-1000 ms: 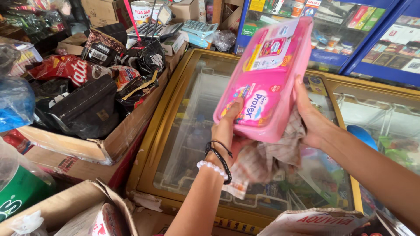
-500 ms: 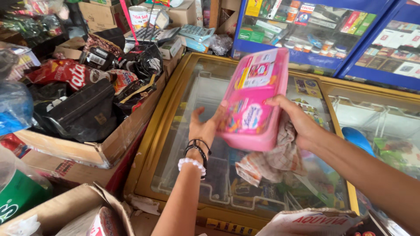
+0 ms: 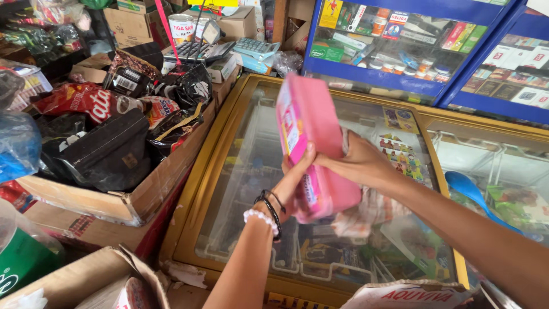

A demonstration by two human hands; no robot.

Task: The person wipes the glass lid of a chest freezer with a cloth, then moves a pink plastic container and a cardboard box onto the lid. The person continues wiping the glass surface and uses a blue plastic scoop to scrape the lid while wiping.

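Left hand (image 3: 294, 177): fingers (image 3: 307, 155) pressed flat against the pink rectangular plastic pack (image 3: 313, 143).
Right hand (image 3: 357, 163): fingers curled around the pack's far side.
Label: a pale strip is seen down the pack's edge.

Single head-worn view, looking steeply down and forward, close over a glass-topped freezer (image 3: 240, 171), shelves beyond

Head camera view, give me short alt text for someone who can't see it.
Two bare hands hold a pink rectangular pack on edge above a glass-topped chest freezer, the left hand gripping its near side and the right hand its far side with a crumpled cloth. A cardboard box of snack packets sits to the left, blue display cabinets behind.
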